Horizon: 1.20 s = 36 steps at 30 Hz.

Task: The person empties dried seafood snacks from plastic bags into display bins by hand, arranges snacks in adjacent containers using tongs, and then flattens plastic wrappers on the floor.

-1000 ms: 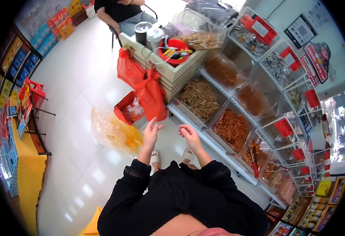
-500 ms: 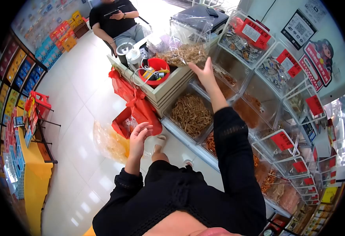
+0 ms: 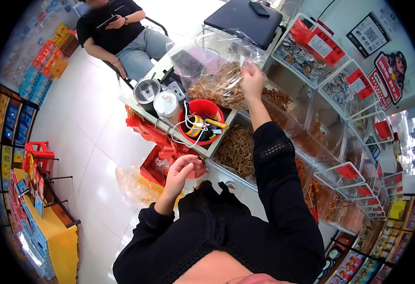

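clear bag [image 3: 219,87] lies left of the right grip [image 3: 253,85], touching it.

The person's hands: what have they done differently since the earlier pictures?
The right hand has moved forward, away from the left hand, to the clear bag of dried food, and now seems closed on its plastic. The left hand stays raised, holding nothing visible; the red bucket remains beside the white container.
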Each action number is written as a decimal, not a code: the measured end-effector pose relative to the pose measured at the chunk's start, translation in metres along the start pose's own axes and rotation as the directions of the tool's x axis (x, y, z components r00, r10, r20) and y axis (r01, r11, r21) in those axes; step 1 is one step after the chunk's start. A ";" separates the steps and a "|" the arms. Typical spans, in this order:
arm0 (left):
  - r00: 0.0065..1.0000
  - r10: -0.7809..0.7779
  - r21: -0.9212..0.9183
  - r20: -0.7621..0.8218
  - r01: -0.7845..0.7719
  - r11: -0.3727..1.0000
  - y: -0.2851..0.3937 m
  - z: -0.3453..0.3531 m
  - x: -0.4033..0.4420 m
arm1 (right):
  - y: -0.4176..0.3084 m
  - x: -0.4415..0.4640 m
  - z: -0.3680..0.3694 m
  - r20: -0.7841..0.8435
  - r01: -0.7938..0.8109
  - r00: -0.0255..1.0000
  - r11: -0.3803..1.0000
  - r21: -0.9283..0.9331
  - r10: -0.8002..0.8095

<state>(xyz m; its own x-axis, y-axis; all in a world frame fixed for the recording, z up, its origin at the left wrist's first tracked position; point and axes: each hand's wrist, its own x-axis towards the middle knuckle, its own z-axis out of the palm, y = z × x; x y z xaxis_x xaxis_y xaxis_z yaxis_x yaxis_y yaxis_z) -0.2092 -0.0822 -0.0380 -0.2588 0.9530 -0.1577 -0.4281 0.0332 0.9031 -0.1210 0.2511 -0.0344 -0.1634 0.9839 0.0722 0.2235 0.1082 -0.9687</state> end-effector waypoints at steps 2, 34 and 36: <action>1.000 -0.029 -0.080 0.009 0.030 0.996 0.005 0.000 0.006 | -0.016 -0.011 0.005 -0.160 0.256 0.962 0.930 0.264 -0.219; 0.744 -0.164 -0.600 0.648 0.631 0.492 -0.027 0.188 0.059 | -0.128 -0.196 -0.312 -0.322 0.526 0.770 0.264 0.808 -0.550; 0.699 -0.215 -0.564 0.683 0.690 0.454 -0.046 0.199 0.063 | -0.118 -0.216 -0.330 -0.253 0.507 0.671 0.182 0.843 -0.697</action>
<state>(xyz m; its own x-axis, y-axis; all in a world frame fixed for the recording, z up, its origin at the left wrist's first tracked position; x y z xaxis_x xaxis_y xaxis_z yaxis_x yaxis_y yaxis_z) -0.0338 0.0359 -0.0097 0.5021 0.8642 -0.0316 -0.8609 0.5030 0.0761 0.2051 0.0724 0.1425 -0.0220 0.6207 0.7837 -0.8520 0.3985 -0.3396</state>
